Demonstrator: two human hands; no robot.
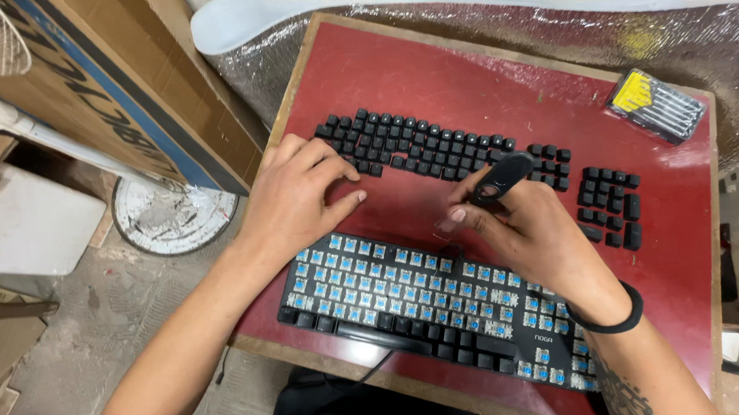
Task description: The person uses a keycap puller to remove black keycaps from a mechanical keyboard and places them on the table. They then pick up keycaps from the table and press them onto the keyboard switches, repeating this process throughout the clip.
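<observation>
A black mechanical keyboard lies on a red table; most of its caps are off, baring blue switches. The removed black keycaps are laid out in rows farther back. My left hand rests on the table beside the left end of those rows, fingers curled onto the nearest caps. My right hand hovers over the keyboard's upper middle and grips a black keycap puller, with a small clear piece at my fingertips. A black band circles my right wrist.
A clear case of small screwdrivers sits at the table's back right corner. More black keycaps are grouped at the right. Cardboard boxes and a fan base stand to the left. Silver foil sheeting lies behind the table.
</observation>
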